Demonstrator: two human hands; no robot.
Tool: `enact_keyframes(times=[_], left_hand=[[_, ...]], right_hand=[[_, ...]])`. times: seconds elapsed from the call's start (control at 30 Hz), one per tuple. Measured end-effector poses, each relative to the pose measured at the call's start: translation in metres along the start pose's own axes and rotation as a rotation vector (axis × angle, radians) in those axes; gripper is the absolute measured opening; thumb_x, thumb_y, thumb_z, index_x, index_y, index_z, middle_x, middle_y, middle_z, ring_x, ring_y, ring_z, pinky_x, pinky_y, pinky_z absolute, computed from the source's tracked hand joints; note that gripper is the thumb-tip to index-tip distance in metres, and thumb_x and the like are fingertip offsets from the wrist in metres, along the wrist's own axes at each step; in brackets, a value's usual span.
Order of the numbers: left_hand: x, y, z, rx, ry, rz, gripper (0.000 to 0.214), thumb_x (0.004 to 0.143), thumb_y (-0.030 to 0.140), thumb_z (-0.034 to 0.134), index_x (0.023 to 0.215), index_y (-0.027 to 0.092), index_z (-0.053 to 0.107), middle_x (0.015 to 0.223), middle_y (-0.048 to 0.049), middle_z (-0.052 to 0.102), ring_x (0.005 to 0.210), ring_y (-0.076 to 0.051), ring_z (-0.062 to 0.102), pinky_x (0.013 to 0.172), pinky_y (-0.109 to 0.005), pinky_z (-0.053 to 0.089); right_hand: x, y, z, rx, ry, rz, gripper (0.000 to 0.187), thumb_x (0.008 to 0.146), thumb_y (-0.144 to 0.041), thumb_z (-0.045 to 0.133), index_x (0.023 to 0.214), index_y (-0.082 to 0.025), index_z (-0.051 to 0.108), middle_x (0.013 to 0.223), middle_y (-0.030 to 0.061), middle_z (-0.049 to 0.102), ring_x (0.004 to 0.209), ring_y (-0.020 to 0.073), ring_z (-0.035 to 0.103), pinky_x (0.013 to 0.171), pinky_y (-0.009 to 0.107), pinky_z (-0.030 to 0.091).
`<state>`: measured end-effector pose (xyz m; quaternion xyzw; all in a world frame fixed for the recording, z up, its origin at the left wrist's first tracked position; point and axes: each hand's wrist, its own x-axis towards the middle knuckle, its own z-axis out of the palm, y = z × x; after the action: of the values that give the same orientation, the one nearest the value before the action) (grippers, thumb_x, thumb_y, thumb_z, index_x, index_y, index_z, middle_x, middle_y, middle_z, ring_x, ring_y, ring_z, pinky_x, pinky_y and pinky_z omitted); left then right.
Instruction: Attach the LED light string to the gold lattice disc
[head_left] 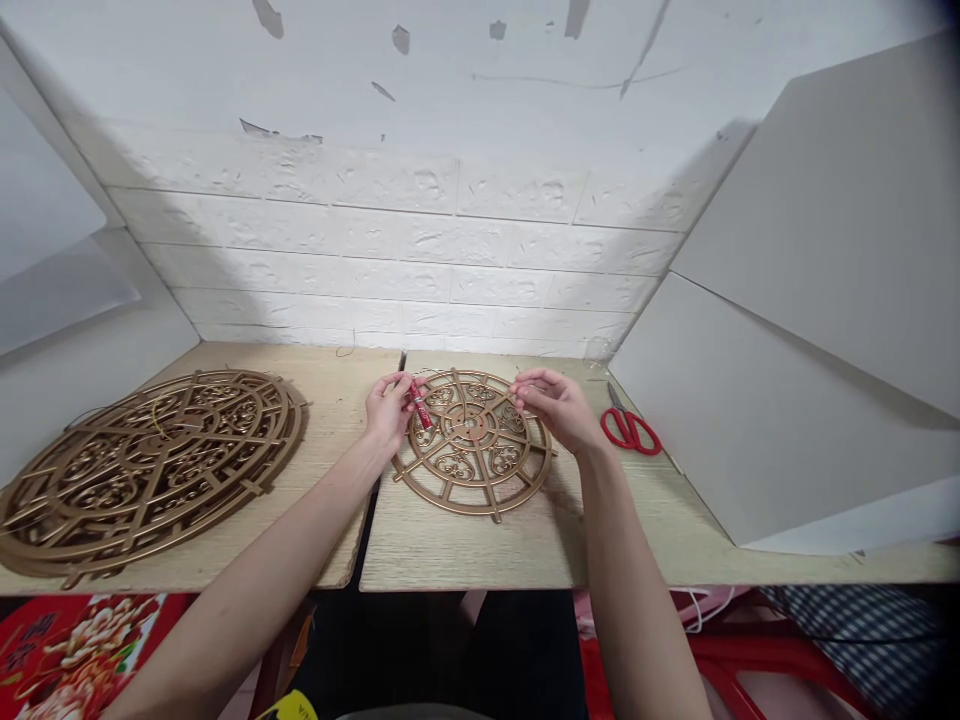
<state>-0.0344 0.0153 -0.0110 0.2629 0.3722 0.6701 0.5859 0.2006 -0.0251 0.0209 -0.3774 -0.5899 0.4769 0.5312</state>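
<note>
A small round gold openwork panel (474,447) lies flat on the wooden table (465,545) in front of me. My left hand (388,408) rests at its left rim, fingers closed round a small red tube (418,403). My right hand (556,405) hovers over the panel's upper right rim with the fingertips pinched together; what they hold, if anything, is too small to make out.
A stack of larger gold openwork discs (150,460) lies at the left of the table. Red-handled scissors (628,427) lie right of my right hand. White boards (787,400) stand along the right, a white brick wall behind. Red stools show below the table edge.
</note>
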Motion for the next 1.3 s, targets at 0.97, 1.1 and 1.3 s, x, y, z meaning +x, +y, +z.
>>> enact_keyframes(times=[0.97, 1.1, 1.3], left_hand=[[0.0, -0.001, 0.001, -0.02, 0.021, 0.002, 0.016, 0.07, 0.01, 0.063, 0.082, 0.014, 0.052, 0.074, -0.0108, 0.07, 0.057, -0.013, 0.063, 0.044, -0.016, 0.031], [0.001, -0.001, 0.0, -0.017, 0.019, 0.002, 0.015, 0.072, 0.01, 0.062, 0.082, 0.014, 0.052, 0.074, -0.0115, 0.07, 0.058, -0.013, 0.063, 0.044, -0.016, 0.032], [0.001, -0.001, 0.0, -0.02, 0.025, 0.004, 0.016, 0.07, 0.01, 0.063, 0.08, 0.014, 0.052, 0.073, -0.0111, 0.069, 0.058, -0.014, 0.062, 0.044, -0.017, 0.032]], right_hand=[[0.01, 0.012, 0.009, 0.117, 0.408, -0.301, 0.027, 0.064, -0.027, 0.08, 0.087, -0.015, 0.071, 0.092, 0.0081, 0.072, 0.087, 0.0212, 0.069, 0.089, 0.04, 0.055], [0.009, 0.021, 0.015, -0.17, 0.433, -0.307, 0.025, 0.072, -0.033, 0.073, 0.088, -0.014, 0.071, 0.084, 0.0082, 0.072, 0.08, 0.0223, 0.07, 0.08, 0.038, 0.058], [0.01, 0.025, 0.02, -0.261, 0.281, -0.301, 0.027, 0.078, -0.038, 0.066, 0.094, -0.017, 0.071, 0.086, 0.0075, 0.072, 0.081, 0.0221, 0.07, 0.081, 0.038, 0.058]])
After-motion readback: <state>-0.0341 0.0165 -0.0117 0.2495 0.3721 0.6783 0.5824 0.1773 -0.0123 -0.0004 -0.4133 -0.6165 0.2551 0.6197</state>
